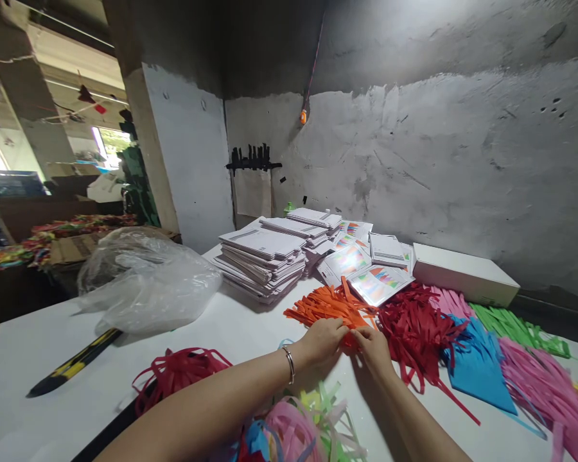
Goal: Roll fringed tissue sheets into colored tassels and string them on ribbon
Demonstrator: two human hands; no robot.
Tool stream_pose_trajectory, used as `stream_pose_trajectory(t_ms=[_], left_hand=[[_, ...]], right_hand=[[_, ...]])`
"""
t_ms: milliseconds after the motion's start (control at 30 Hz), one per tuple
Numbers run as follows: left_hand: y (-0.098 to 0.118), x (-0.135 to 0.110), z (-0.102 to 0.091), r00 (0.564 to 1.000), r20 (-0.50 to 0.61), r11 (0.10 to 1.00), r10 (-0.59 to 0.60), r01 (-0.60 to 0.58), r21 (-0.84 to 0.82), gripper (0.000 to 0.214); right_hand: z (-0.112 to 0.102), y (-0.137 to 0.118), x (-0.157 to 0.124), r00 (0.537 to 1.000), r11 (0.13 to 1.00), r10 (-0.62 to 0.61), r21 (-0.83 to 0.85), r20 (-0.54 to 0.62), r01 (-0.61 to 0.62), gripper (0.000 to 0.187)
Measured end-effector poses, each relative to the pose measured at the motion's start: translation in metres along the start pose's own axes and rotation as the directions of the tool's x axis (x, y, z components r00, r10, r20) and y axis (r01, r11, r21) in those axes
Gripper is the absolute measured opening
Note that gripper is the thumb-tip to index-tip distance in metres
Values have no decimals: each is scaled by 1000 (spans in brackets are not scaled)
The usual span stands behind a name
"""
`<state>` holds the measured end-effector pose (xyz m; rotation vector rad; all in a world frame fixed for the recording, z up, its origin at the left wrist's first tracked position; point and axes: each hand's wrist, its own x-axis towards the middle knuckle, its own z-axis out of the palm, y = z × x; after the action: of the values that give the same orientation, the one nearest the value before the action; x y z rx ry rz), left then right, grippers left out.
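Note:
Both my hands meet at the near end of an orange fringed paper tassel bundle (325,305) on the white table. My left hand (322,340), with a silver bangle at its wrist, has its fingers closed on the orange bundle's edge. Close beside it, my right hand (373,350) pinches the same edge with thumb and fingertips. A dark red tassel bundle (419,327) lies just right of my right hand. Under my forearms sits a loose heap of pink, green and blue strips (293,427). Another dark red bundle (185,375) is partly hidden behind my left forearm.
Stacks of white printed cards (264,256) stand at the back, with colourful packages (380,282) beside them. A white box (465,273) sits against the wall. Blue (481,366), green and pink bundles line the right. A clear plastic bag (149,282) and black-yellow tool (74,362) lie left.

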<state>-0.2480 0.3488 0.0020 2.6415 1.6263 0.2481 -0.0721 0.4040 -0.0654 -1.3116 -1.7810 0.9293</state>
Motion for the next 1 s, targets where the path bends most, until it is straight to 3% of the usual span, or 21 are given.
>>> stream_pose_trajectory(t_ms=[200, 367, 533, 1000], left_hand=[[-4, 3, 5, 997, -20, 998, -69, 69, -4, 22], [-3, 2, 2, 992, -68, 991, -107, 101, -84, 23], [0, 6, -2, 978, -120, 966, -169, 141, -215, 25], [-5, 22, 12, 960, -65, 779, -271, 179, -601, 25]], right_hand=[[9, 12, -4, 996, 947, 65, 310, 62, -81, 29], [12, 16, -6, 995, 907, 67, 411, 75, -92, 28], [12, 20, -4, 997, 909, 57, 411, 44, -70, 26], [11, 15, -5, 996, 979, -90, 183, -4, 89, 26]])
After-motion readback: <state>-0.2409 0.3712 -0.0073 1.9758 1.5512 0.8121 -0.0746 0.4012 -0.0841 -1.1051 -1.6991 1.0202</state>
